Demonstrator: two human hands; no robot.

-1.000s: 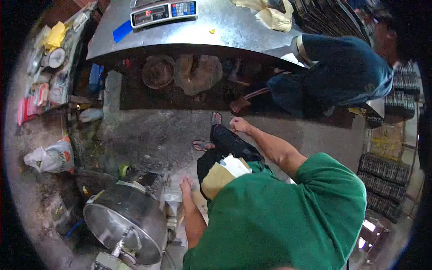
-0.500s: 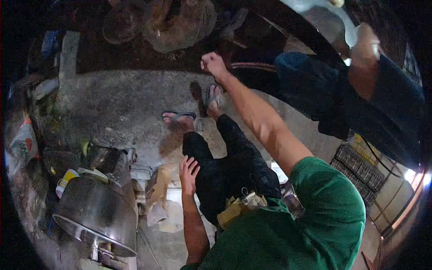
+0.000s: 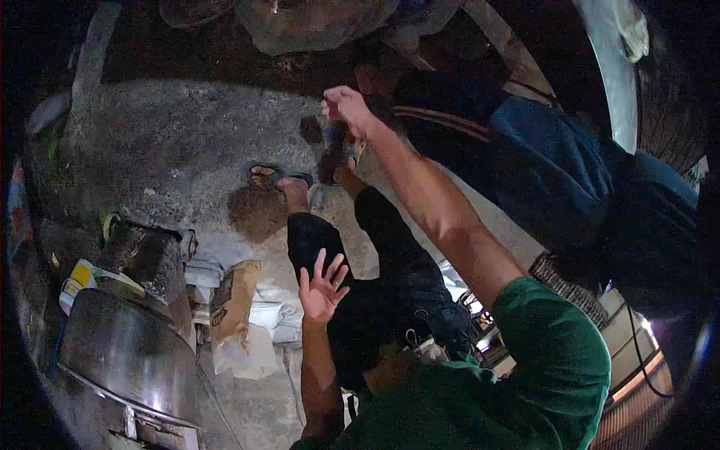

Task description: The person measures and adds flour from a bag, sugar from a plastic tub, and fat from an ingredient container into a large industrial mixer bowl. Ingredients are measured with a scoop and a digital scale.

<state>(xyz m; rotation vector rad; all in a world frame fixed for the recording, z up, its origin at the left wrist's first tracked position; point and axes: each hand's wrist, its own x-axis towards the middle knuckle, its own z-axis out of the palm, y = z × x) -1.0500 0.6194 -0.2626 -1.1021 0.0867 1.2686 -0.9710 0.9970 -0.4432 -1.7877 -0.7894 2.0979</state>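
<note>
My left hand (image 3: 323, 295) is raised over my dark trousers (image 3: 356, 300), its palm showing and fingers spread, with nothing in it. Farther out, my right hand (image 3: 347, 110) reaches above my feet at the end of a stretched arm. Its fingers are curled in; whether anything small is inside is hidden. Below it, a sandal (image 3: 285, 174) is on my left foot. A person in dark blue clothes (image 3: 555, 150) is just right of my right arm.
A large metal pot (image 3: 127, 352) lies at lower left, near a brown paper sack (image 3: 235, 304) and a dark box-like block (image 3: 146, 259). A pale curved rim (image 3: 611, 67) is at upper right. A large pale mass (image 3: 315, 26) sits in shadow at the top.
The view has shifted. My left hand has turned its palm up and spread its fingers; my right hand stays stretched out and curled. The other person's bare forearm has left the upper right.
</note>
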